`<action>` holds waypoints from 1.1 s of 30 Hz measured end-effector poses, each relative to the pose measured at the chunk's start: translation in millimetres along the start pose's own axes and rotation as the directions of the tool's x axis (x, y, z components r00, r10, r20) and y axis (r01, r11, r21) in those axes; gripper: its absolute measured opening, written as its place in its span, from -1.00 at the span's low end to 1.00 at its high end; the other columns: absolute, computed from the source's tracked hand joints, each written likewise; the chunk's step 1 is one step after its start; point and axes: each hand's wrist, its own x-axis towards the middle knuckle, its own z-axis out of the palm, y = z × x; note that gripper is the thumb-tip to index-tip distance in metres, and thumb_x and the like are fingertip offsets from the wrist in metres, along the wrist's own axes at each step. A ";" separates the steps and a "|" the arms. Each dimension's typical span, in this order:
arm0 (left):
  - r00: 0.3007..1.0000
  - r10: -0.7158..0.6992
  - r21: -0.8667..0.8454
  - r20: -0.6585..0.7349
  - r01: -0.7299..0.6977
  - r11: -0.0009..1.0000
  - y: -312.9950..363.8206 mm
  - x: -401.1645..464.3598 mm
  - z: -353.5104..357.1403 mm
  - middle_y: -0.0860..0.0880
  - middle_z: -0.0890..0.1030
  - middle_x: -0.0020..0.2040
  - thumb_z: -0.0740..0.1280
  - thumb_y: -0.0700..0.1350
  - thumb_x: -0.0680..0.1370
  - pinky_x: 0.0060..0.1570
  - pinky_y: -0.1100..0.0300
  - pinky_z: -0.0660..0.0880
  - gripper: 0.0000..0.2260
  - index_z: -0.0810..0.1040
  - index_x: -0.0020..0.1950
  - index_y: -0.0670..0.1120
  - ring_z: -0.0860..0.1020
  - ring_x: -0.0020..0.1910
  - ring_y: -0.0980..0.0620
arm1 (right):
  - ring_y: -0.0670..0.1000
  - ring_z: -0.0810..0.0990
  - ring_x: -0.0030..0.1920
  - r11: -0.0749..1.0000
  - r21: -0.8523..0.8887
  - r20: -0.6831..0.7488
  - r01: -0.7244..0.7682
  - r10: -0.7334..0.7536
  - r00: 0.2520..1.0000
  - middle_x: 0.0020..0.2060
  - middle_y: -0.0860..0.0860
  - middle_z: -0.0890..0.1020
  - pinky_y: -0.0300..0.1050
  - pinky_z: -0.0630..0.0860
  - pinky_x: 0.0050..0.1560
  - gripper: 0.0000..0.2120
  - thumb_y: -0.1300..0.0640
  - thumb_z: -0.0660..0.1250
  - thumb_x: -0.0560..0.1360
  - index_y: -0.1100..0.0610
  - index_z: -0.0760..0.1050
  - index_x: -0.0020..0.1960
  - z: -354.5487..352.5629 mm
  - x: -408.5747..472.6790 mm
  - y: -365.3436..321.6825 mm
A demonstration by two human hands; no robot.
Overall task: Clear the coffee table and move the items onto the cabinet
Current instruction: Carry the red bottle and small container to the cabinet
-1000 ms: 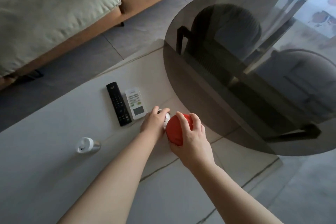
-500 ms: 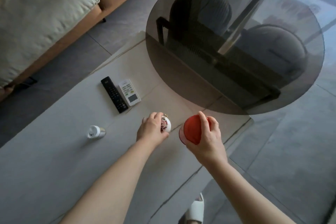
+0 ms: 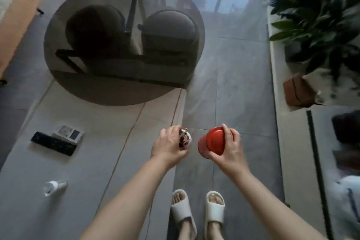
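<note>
My right hand (image 3: 228, 148) grips a round red container (image 3: 211, 141) and holds it in the air over the floor, right of the coffee table (image 3: 78, 161). My left hand (image 3: 168, 145) grips a small white jar with a red floral pattern (image 3: 185, 138) at the table's right edge. On the table lie a black remote (image 3: 53, 143), a white remote (image 3: 68, 132) beside it, and a small white cylinder (image 3: 54, 187) on its side at the near left. The cabinet (image 3: 280, 142) runs along the right.
A dark round glass table top (image 3: 124, 41) overlaps the far end of the coffee table. A leafy plant (image 3: 319, 25) in a brown pot (image 3: 298, 91) stands on the cabinet. A sofa (image 3: 17, 6) is at the far left. My slippered feet (image 3: 198, 212) stand on the grey floor tiles.
Both hands have lifted their objects and carried them to the right, off the table's middle. The view has swung right, bringing the cabinet, plant and my feet into sight.
</note>
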 end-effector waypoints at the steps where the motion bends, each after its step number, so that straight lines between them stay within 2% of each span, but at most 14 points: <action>1: 0.999 0.046 0.008 0.013 -0.046 0.999 17.0 1.8 7.6 0.05 0.43 0.27 0.37 0.11 0.38 0.06 0.08 0.43 -0.45 0.30 0.32 0.02 0.36 0.20 -0.05 | 0.16 0.32 0.35 0.999 0.030 -0.027 -0.036 0.037 0.999 0.38 0.10 0.21 0.01 0.32 0.34 -0.11 -0.07 0.50 0.30 0.05 0.13 0.49 -8.4 -6.1 13.6; 6: 0.968 0.249 0.076 0.030 -0.251 0.965 103.0 0.7 55.0 0.05 0.53 0.14 0.30 0.15 0.41 0.04 0.09 0.43 -0.62 0.41 0.16 0.04 0.42 0.08 -0.06 | 0.12 0.33 0.35 0.978 0.114 -0.145 -0.173 0.189 0.971 0.38 0.07 0.21 -0.04 0.33 0.32 -0.07 -0.10 0.52 0.27 0.02 0.12 0.50 -52.0 -38.1 85.9; 12: 0.876 0.448 0.074 0.179 -0.466 0.882 191.9 -22.7 115.0 0.00 0.45 0.19 0.36 0.09 0.36 0.15 0.08 0.42 -0.54 0.41 0.22 0.01 0.40 0.15 -0.08 | 0.12 0.30 0.38 0.936 0.198 -0.238 -0.291 0.334 0.912 0.40 0.06 0.18 -0.01 0.33 0.34 -0.05 -0.07 0.52 0.27 -0.01 0.08 0.51 -100.1 -89.6 179.3; 17: 0.821 0.497 0.106 0.279 -0.541 0.834 257.2 -58.5 162.3 0.01 0.45 0.23 0.35 0.08 0.38 0.13 0.16 0.39 -0.51 0.37 0.29 0.05 0.38 0.18 -0.04 | 0.13 0.31 0.38 0.892 0.268 -0.278 -0.363 0.432 0.858 0.42 0.05 0.16 0.01 0.34 0.33 -0.07 -0.06 0.51 0.30 -0.03 0.05 0.51 -135.1 -143.2 247.1; 25: 0.671 0.580 0.148 0.462 -0.703 0.696 372.2 -131.8 240.9 0.03 0.43 0.27 0.37 0.12 0.35 0.13 0.12 0.44 -0.43 0.33 0.33 0.08 0.37 0.23 -0.02 | 0.18 0.33 0.37 0.783 0.413 -0.334 -0.466 0.606 0.722 0.43 0.10 0.16 0.00 0.38 0.29 -0.08 -0.04 0.51 0.31 0.01 0.06 0.51 -171.7 -251.9 355.2; 33: 0.520 0.628 0.127 0.579 -0.819 0.560 450.4 -209.0 326.7 0.03 0.45 0.26 0.45 0.09 0.31 0.15 0.09 0.44 -0.38 0.33 0.33 0.07 0.39 0.25 -0.03 | 0.18 0.32 0.35 0.669 0.497 -0.363 -0.552 0.738 0.569 0.40 0.10 0.21 0.04 0.42 0.22 -0.07 -0.13 0.49 0.31 0.01 0.06 0.50 -184.6 -348.9 449.0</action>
